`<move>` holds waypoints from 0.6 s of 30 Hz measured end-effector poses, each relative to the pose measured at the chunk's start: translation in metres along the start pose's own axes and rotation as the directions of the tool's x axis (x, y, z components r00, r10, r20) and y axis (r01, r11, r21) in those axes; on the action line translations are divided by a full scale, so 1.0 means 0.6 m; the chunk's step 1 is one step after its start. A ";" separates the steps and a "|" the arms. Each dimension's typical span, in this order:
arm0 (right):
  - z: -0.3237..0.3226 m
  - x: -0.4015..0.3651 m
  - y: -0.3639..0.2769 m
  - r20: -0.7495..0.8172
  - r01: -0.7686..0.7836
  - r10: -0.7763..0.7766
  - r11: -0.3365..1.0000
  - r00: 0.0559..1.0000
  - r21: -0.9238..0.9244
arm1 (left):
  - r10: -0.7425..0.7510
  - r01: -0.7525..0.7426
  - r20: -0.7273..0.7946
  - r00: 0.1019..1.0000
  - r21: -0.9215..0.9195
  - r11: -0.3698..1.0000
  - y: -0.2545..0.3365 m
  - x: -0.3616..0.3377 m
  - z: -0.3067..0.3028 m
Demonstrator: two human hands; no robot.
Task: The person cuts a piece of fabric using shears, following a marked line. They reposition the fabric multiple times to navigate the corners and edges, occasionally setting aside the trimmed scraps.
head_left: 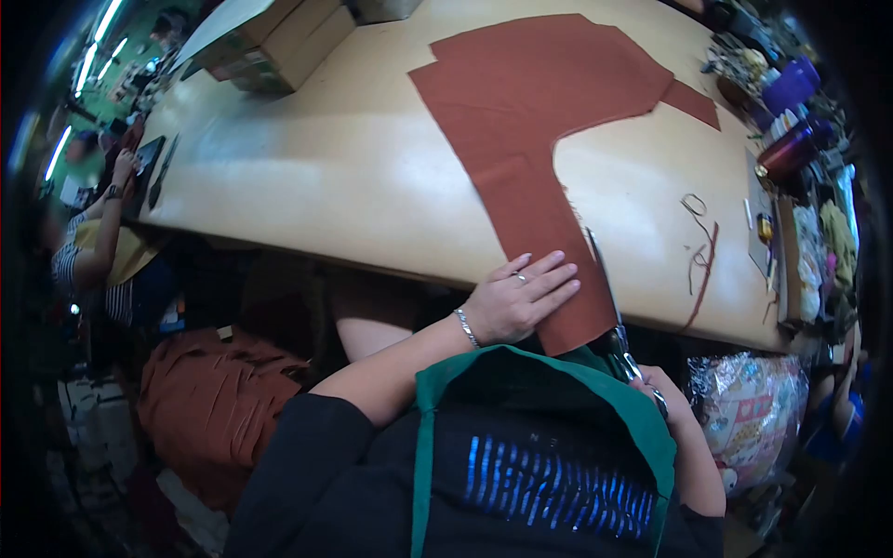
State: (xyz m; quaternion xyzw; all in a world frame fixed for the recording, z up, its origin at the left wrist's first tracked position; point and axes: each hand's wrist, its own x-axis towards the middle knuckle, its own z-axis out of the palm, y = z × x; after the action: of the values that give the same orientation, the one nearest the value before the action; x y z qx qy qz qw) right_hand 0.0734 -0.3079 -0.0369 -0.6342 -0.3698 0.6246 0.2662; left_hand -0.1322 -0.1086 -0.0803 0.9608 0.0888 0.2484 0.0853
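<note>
A rust-brown fabric piece lies across the table, its narrow end hanging over the front edge towards me. My left hand rests flat on that narrow end, fingers spread, with a ring and a bracelet on it. In my right hand is a pair of scissors, gripped by the handles. The long blade points away from me along the right edge of the fabric. Part of the scissors and of the right hand's fingers is hidden by the fabric and the green apron.
Thin fabric scraps lie on the table at right. A cardboard box stands at the back left. Bottles and clutter, with a dark red flask, line the right side. Cut brown fabric is piled lower left. A co-worker sits at left.
</note>
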 end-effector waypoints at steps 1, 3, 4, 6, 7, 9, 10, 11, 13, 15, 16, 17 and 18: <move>-0.001 -0.004 -0.001 -0.009 -0.002 0.002 1.000 1.000 0.016 | 0.000 0.000 0.006 1.000 -0.003 1.000 0.000 0.001 0.001; 0.007 -0.001 -0.013 -0.010 0.000 0.000 0.999 1.000 0.046 | -0.013 0.013 0.023 1.000 0.002 1.000 -0.003 -0.002 -0.001; 0.007 -0.002 -0.009 -0.008 0.006 -0.006 1.000 1.000 0.028 | -0.023 0.023 0.017 1.000 -0.004 1.000 -0.002 -0.001 -0.002; 0.002 -0.001 0.000 -0.002 0.018 -0.019 1.000 1.000 -0.015 | -0.028 0.028 0.020 0.999 -0.005 1.000 -0.002 -0.002 -0.001; 0.002 -0.003 -0.004 -0.004 0.010 -0.010 1.000 1.000 -0.001 | -0.031 0.031 0.021 0.999 -0.006 0.999 -0.002 -0.002 0.000; 0.007 -0.004 -0.016 -0.013 -0.004 0.004 1.000 1.000 0.029 | -0.025 0.025 0.010 1.000 0.008 1.000 -0.002 -0.001 -0.001; 0.007 -0.005 -0.017 -0.011 -0.016 0.016 0.999 1.000 0.039 | -0.024 0.024 0.006 1.000 0.008 1.000 -0.002 -0.001 -0.001; 0.007 -0.005 -0.017 -0.010 -0.028 0.029 0.998 1.000 0.048 | -0.023 0.023 0.001 1.000 0.008 1.000 -0.002 0.000 0.000; 0.007 -0.006 -0.015 -0.007 -0.052 0.053 0.995 0.999 0.090 | -0.016 0.017 -0.008 1.000 0.021 1.000 -0.002 0.001 0.001; 0.007 -0.006 -0.013 -0.001 -0.077 0.078 0.985 0.997 0.156 | -0.014 0.014 -0.014 1.000 0.025 1.000 -0.003 0.000 0.001; 0.007 -0.005 -0.012 0.002 -0.059 0.059 0.989 0.998 0.139 | -0.009 0.009 -0.012 1.000 0.030 1.000 -0.003 0.000 0.000; 0.006 -0.004 -0.011 0.006 -0.041 0.040 0.992 0.999 0.121 | -0.005 0.006 -0.010 1.000 0.036 0.999 -0.003 0.000 0.000; 0.005 -0.004 -0.010 0.012 -0.022 0.021 0.994 1.000 0.102 | -0.002 0.003 -0.009 1.000 0.042 0.999 -0.003 -0.001 -0.001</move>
State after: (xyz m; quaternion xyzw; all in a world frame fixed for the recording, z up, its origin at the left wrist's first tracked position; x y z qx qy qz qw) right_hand 0.0698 -0.3066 -0.0310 -0.6204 -0.3317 0.6491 0.2896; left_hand -0.1331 -0.1068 -0.0803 0.9611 0.0957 0.2507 0.0649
